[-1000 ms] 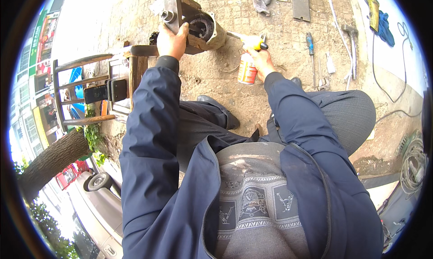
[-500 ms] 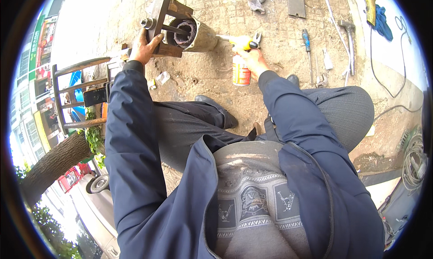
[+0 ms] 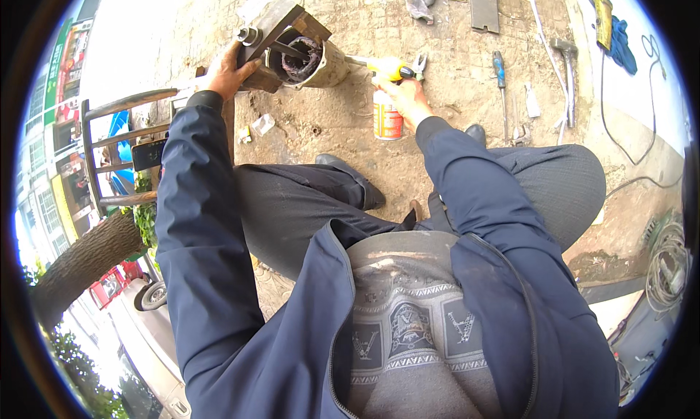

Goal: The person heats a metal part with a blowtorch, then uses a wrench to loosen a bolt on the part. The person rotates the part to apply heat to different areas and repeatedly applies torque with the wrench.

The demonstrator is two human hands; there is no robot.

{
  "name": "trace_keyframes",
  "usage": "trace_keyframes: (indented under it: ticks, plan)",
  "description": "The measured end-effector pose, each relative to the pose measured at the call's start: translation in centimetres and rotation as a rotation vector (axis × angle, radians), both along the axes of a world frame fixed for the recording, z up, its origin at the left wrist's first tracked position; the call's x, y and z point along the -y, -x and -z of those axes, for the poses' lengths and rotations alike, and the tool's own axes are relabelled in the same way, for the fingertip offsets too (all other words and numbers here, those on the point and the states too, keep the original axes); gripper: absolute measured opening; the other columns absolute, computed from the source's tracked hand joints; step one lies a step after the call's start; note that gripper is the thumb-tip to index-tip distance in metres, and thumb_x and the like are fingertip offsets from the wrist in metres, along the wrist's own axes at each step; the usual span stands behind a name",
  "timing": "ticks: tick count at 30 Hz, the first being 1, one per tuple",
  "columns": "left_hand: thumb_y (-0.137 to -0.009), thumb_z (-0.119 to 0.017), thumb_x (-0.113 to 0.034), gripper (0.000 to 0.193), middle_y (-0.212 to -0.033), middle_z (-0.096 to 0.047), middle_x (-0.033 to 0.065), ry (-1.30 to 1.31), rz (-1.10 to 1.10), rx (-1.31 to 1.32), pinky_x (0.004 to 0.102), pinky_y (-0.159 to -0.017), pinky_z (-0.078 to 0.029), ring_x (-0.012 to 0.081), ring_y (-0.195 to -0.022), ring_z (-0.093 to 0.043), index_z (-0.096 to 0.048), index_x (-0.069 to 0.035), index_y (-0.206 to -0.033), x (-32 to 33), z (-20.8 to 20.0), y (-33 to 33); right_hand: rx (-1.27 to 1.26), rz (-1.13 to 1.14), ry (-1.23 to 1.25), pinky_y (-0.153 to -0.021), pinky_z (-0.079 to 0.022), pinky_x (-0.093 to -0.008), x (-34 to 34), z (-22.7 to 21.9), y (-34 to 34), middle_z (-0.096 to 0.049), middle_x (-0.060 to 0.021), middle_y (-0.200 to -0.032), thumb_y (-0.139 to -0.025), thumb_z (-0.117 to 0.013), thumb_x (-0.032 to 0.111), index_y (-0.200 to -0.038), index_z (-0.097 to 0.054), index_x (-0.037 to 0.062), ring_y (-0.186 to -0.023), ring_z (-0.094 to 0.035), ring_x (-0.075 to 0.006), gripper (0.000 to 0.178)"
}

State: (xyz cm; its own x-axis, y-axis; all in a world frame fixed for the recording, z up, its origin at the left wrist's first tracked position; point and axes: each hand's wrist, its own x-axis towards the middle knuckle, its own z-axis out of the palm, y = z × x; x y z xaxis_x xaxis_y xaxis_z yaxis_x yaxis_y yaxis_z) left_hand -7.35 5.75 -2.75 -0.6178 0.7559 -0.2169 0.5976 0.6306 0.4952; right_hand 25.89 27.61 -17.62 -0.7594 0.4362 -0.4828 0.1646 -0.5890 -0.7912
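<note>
My left hand [image 3: 227,75] is closed on a dark steel puller frame [image 3: 275,29], beside the nut at the end of its threaded rod. The frame sits across the open end of a grey cylindrical motor housing [image 3: 334,66], and the rod runs into it. Rough, dark windings [image 3: 310,57] line the bore. My right hand [image 3: 407,101] grips a gas torch [image 3: 386,68] with a yellow head on a red-and-white canister [image 3: 388,120]. Its nozzle points left at the housing's side; no flame can be made out. Just behind the torch head lie pliers [image 3: 421,64], partly hidden.
On the dirt ground to the right lie a blue-handled screwdriver [image 3: 499,70], a hammer [image 3: 567,58] and a thin metal bar [image 3: 543,36]. A flat metal plate [image 3: 484,7] and a grey rag [image 3: 418,2] lie farther off. A wooden chair [image 3: 131,138] stands left.
The puller frame has turned and tilted clockwise, its upper end swinging right, with my left hand still on it. The torch has barely shifted left.
</note>
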Motion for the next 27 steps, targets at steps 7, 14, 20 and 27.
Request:
trace_keyframes:
  ticks: [7, 14, 20, 27]
  plan:
    - [-0.091, -0.081, -0.055, 0.071, -0.120, -0.076, 0.0214, 0.079, -0.131, -0.386, 0.0423, -0.097, -0.057, 0.0364, -0.109, -0.074, -0.066, -0.003, -0.136, -3.1, 0.6, -4.4, 0.022, -0.018, 0.040, -0.087, -0.055, -0.0332, 0.2, 0.4, 0.0, -0.070, -0.0026, -0.107, -0.092, -0.080, 0.018, -0.122, -0.070, 0.0055, -0.096, -0.066, -0.0128, 0.033]
    - [-0.087, -0.082, -0.060, 0.067, -0.108, -0.078, 0.0201, 0.142, -0.107, -0.584, 0.0454, -0.089, -0.059, 0.0378, -0.098, -0.076, -0.071, -0.006, -0.125, -3.8, 0.0, -5.1, -0.040, -0.056, -0.068, -0.087, -0.055, -0.0334, 0.4, 0.9, 0.4, -0.072, -0.0036, -0.109, -0.092, -0.081, 0.019, -0.122, -0.070, 0.0072, -0.097, -0.067, -0.0140, 0.034]
    - [-0.087, -0.082, -0.060, 0.067, -0.106, -0.078, 0.0194, 0.102, -0.101, -0.597, 0.0447, -0.088, -0.060, 0.0369, -0.096, -0.076, -0.071, -0.005, -0.123, -3.8, 0.1, -5.4, 0.028, 0.004, -0.019, -0.085, -0.056, -0.0343, 0.3, 1.1, 0.6, -0.072, -0.0038, -0.108, -0.092, -0.082, 0.019, -0.121, -0.070, 0.0052, -0.094, -0.067, -0.0144, 0.035]
    - [-0.086, -0.085, -0.057, 0.064, -0.107, -0.077, 0.0186, 0.094, -0.107, -0.585, 0.0435, -0.088, -0.059, 0.0354, -0.097, -0.075, -0.071, -0.005, -0.121, -4.2, -0.4, -6.0, 0.035, 0.003, -0.021, -0.086, -0.057, -0.0345, 0.0, 0.3, 0.5, -0.073, -0.0049, -0.107, -0.093, -0.082, 0.020, -0.121, -0.070, 0.0022, -0.094, -0.068, -0.0145, 0.035]
